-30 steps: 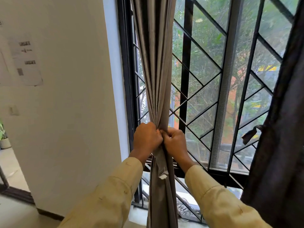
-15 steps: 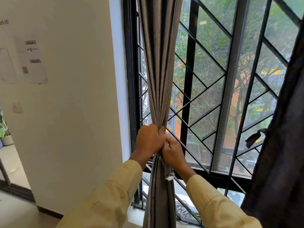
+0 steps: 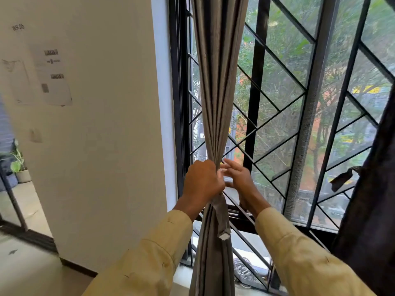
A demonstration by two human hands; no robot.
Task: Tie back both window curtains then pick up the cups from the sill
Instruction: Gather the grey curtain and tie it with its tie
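Note:
The grey left curtain [image 3: 215,86] hangs gathered into a narrow bunch in front of the window. My left hand [image 3: 202,181] is closed around the bunch at its narrowest point. A grey tie strip [image 3: 221,218] with a frayed white end dangles below that fist. My right hand [image 3: 238,178] is just right of the bunch, fingers spread, holding nothing. The dark right curtain [image 3: 372,199] fills the right edge, with a dark tie end [image 3: 342,178] sticking out from it. No cups are in view.
A black diamond-pattern window grille [image 3: 275,103] and black window frame [image 3: 177,103] stand behind the curtain. A white wall [image 3: 106,124] with taped papers [image 3: 51,75] is on the left. A potted plant [image 3: 20,169] sits beyond a doorway at far left.
My right hand has let go of the curtain bunch and opened beside it. My left hand still grips the bunch. The tie strip now hangs loose below my left fist.

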